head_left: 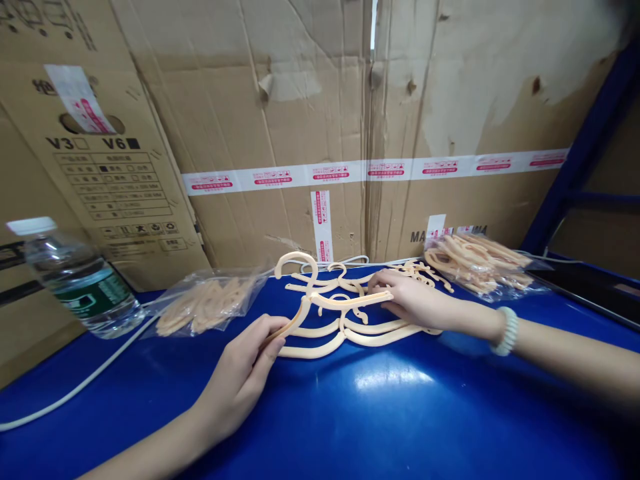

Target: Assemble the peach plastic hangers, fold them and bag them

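Observation:
My left hand is closed on one arm of a peach plastic clothes hanger, thumb on the near side. That hanger is raised and tilted, its hook up and its other arm stretching right. Behind the tip of this arm, my right hand has its fingers curled down; the hanger partly covers them, and what they hold is hidden. Beneath and beyond lie more peach hangers on the blue table. Small peach hanger pieces are heaped just past my right hand.
On the left lie a clear bag of peach parts and a water bottle, with a white cable alongside. Another bag of parts and a dark flat object are at right. Cardboard boxes stand behind.

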Demonstrator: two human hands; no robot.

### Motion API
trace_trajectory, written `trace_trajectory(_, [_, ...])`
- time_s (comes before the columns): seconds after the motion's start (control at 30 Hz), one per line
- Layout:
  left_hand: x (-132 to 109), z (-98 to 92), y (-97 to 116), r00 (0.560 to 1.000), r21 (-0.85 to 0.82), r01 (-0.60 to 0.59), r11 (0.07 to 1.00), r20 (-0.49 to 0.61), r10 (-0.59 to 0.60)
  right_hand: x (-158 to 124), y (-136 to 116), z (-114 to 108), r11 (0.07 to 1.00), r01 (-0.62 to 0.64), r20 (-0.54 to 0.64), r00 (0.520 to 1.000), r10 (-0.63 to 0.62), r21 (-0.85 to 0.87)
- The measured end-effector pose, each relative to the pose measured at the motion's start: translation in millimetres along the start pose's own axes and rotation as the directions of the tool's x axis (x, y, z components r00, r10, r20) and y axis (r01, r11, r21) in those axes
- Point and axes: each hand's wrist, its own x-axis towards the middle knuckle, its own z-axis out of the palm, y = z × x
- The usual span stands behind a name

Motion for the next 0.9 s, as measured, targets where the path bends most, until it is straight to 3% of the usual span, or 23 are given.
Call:
trace_trajectory(0.17, [0.0, 0.1, -5.2, 0.997, -0.001, 0.053, 0.999, -0.063, -0.053, 19.0, 9.1, 8.6, 0.997, 0.063, 0.011, 0.998, -0.062, -0.042])
trace_trajectory(0.37, [-2.1, 0.2, -7.6, 0.997, -0.009, 0.045, 0.999, -0.066, -0.046, -0.5, 19.3, -2.8, 0.987, 0.093, -0.179, 0.977, -0.115, -0.127])
trace_trajectory(0.43, [-2.4, -0.1, -6.1, 0.998, -0.021, 0.033, 0.999, -0.045, -0.034, -17.6, 18.4, -12.3, 0.994, -0.007, -0.261, 0.965, -0.021, -0.106])
trace_trajectory(0.53, [-2.1, -0.2, -2.9, 1.0, -0.041, 0.0, 0.999, 0.009, 0.001, -39.5, 9.6, -23.9, 0.966, -0.256, -0.323, 0.911, 0.257, 0.045])
trace_trajectory(0.63, [-1.6, 0.2, -0.5, 0.998, -0.03, -0.039, 0.999, 0.038, 0.04, -46.4, -2.9, -29.2, 0.874, -0.416, -0.218, 0.855, 0.47, 0.253])
trace_trajectory(0.8, [-1.1, 0.8, 0.9, 0.998, -0.002, -0.046, 0.999, 0.038, 0.046, -40.6, -13.1, -34.3, 0.611, -0.492, 0.003, 0.78, 0.625, 0.621])
trace_trajectory(0.9, [-1.0, 1.0, 0.8, 0.998, 0.008, -0.041, 0.999, 0.042, 0.041, -39.7, -16.2, -39.5, 0.473, -0.493, 0.053, 0.731, 0.68, 0.73])
